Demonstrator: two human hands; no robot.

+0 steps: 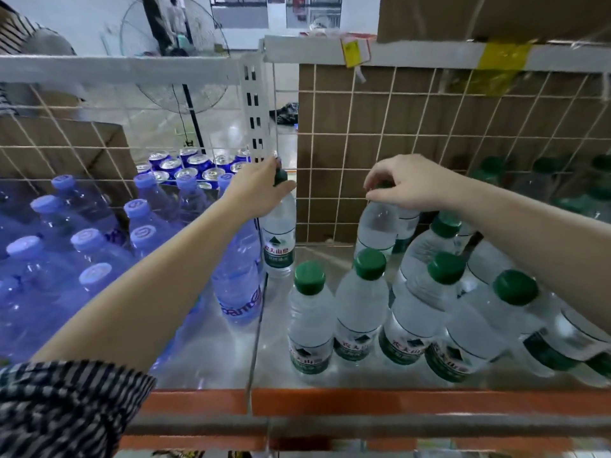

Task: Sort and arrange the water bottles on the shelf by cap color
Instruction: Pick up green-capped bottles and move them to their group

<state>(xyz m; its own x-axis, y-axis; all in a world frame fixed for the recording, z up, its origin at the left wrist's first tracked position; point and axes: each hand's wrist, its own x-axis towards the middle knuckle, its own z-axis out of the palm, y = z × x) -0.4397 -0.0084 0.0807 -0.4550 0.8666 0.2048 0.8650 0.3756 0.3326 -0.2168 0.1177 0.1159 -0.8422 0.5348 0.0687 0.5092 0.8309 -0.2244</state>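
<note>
Left hand (261, 190) curls round the cap of a green-cap bottle (279, 239) at the back by the post (254, 104), right hand (410, 183) pinches the top of a 2nd bottle (377, 226). More green caps (370, 263) crowd the right of the shelf (211, 368), blue caps (88, 239) the left.

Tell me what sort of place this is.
Probably a shop or its stockroom: a metal shelf with a wire-grid back, stocked in bulk with green-capped water bottles, blue-capped bottles and blue drink cans, with a cardboard box on the level above.
</note>
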